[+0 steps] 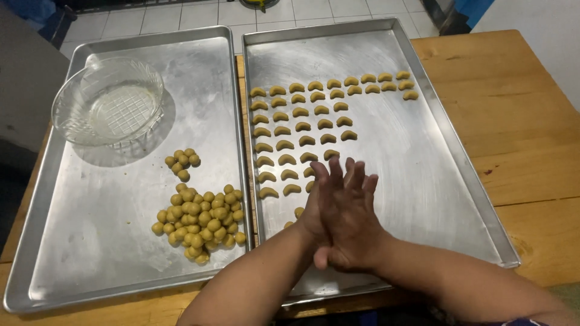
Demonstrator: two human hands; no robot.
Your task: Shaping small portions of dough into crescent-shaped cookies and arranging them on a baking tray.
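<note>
The left hand [317, 211] and right hand [353, 223] are pressed palm to palm over the right tray [423, 181], near the crescent dough pieces [302, 127]; anything gripped between them cannot be told

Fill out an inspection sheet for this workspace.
Surface: wooden table carrying two metal trays side by side.
Job's things: right tray holds rows of crescent dough pieces; left tray holds a heap of dough balls and a smaller cluster.
Clutter: empty glass bowl on the left tray.
Grippers: left hand and right hand pressed palm to palm above the right tray; anything between them is hidden.
Cables: nothing seen.
Surroundings: tiled floor beyond the table.
</note>
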